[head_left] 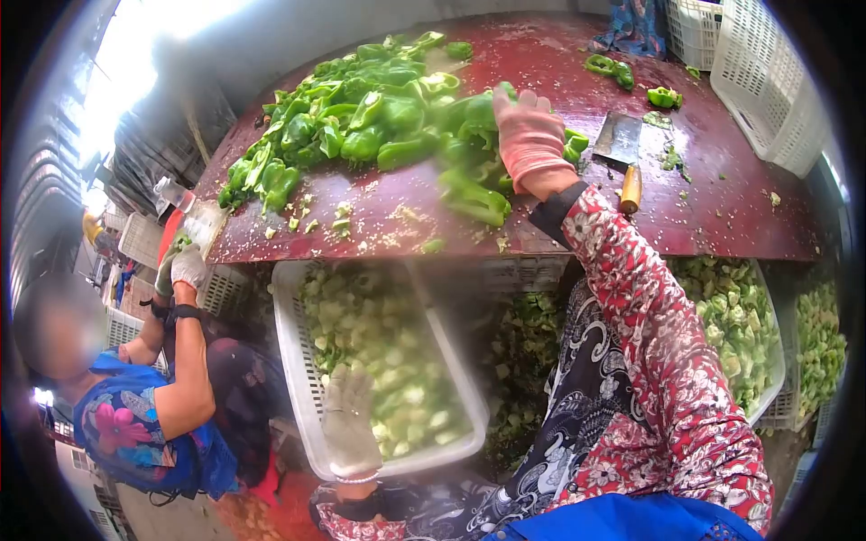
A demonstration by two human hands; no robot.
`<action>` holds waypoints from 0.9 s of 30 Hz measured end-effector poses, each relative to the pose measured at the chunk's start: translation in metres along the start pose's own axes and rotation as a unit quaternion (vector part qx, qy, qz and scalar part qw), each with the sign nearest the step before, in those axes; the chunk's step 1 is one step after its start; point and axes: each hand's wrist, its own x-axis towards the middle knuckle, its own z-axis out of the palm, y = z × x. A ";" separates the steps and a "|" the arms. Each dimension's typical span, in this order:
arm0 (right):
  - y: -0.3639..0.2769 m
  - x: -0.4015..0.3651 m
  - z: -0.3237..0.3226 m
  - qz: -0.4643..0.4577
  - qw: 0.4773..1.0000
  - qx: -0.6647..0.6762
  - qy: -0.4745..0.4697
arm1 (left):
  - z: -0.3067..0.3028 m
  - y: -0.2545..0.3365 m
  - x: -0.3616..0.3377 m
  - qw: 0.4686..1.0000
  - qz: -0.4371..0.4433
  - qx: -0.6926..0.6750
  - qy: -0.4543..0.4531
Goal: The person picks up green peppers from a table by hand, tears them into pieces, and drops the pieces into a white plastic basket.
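My right hand (528,135), in a pink glove, reaches over the right end of a heap of cut green peppers (361,113) on the red table (352,212); its fingers are bent against the peppers. Some pepper pieces beneath it are smeared by motion. My left hand (350,422), in a pale glove, is at the near left side of a white basket (446,338) holding pale green pepper pieces, with its fingers stretched out. A cleaver (619,138) with a wooden handle lies on the table, right of my right hand.
At the left a co-worker (135,415) in blue holds up gloved hands (185,268) near the table's corner. More baskets of pepper pieces (735,325) stand below the table at the right. An empty white crate (767,86) leans at the back right. Pepper halves (664,97) lie beyond the cleaver.
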 end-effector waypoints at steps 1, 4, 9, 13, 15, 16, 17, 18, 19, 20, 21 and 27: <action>0.002 0.000 0.013 -0.006 0.999 -0.041 -0.029 | 0.007 0.002 -0.001 1.000 -0.012 0.023 -0.006; -0.005 -0.006 0.019 -0.018 0.996 -0.085 0.024 | 0.017 0.004 -0.004 0.998 -0.027 0.058 -0.026; -0.067 0.004 -0.053 -0.113 0.979 0.064 -0.154 | 0.018 -0.003 -0.003 0.994 -0.028 0.088 -0.052; -0.156 0.005 -0.010 -0.113 0.958 0.129 -0.231 | 0.023 0.001 -0.001 0.991 -0.059 0.102 -0.063; -0.177 0.023 0.025 -0.096 0.946 0.122 -0.286 | 0.017 0.003 0.003 0.990 -0.079 0.102 -0.050; -0.187 0.032 0.043 -0.077 0.932 0.111 -0.335 | 0.012 0.003 0.005 0.991 -0.072 0.097 -0.059; -0.188 0.033 0.057 -0.059 0.946 0.088 -0.308 | 0.008 0.004 0.007 0.991 -0.065 0.093 -0.067; -0.183 0.034 0.073 -0.042 0.957 0.065 -0.279 | 0.006 0.007 0.009 0.992 -0.067 0.091 -0.060; -0.177 0.044 0.100 -0.086 0.945 0.056 -0.309 | 0.006 0.012 0.010 0.993 -0.065 0.076 -0.061; -0.171 0.049 0.118 -0.129 0.931 0.046 -0.338 | 0.006 0.015 0.011 0.994 -0.063 0.061 -0.063; -0.166 0.047 0.101 -0.133 0.930 0.029 -0.341 | 0.007 0.017 0.010 0.996 -0.070 0.044 -0.037; -0.166 0.047 0.063 -0.113 0.890 0.087 -0.434 | -0.003 0.016 0.010 0.996 -0.056 0.051 -0.055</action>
